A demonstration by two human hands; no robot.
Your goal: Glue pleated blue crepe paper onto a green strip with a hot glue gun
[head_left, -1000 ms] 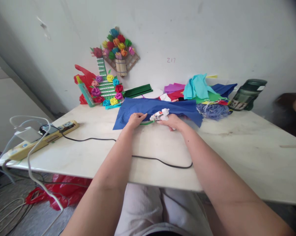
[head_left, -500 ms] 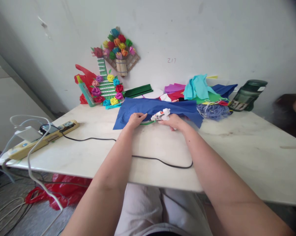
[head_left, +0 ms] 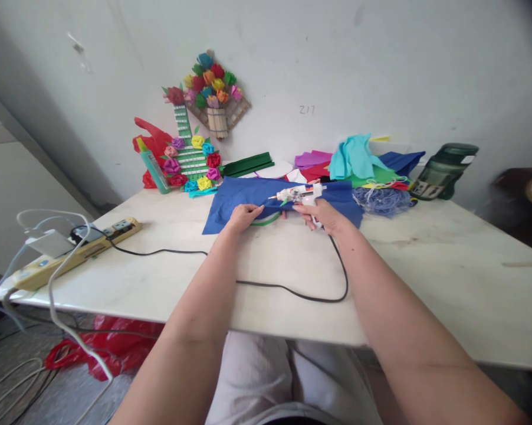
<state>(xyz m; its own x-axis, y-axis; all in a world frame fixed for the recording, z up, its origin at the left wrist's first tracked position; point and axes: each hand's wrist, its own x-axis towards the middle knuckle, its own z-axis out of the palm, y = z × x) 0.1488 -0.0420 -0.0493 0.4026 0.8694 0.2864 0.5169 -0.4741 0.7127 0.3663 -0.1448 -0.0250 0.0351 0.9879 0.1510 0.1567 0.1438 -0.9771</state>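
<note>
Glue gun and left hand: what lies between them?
In the head view, part of the blue sheet shows between the left hand and the glue gun.

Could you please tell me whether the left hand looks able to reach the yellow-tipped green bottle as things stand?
Probably yes, though the left hand, pinching the blue sheet, would likely need to let go first; nothing visible stands directly in front of the yellow-tipped green bottle.
</note>
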